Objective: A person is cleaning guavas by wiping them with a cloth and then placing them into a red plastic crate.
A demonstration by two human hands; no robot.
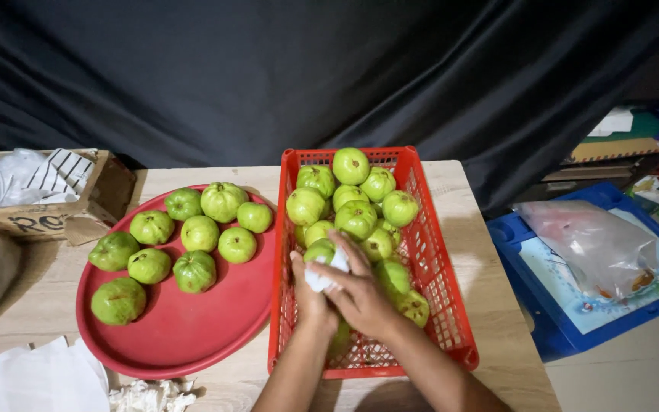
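Both hands, the left hand and right hand, clasp a guava in white cloth over the red crate, where a slipping grip could drop and bruise it

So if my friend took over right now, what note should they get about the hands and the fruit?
Left hand and right hand are together over the red basket, holding one green guava with a white cloth against it. Ten guavas sit on the red round tray. About a dozen more remain in the basket. White paper lies at the table's near left corner.
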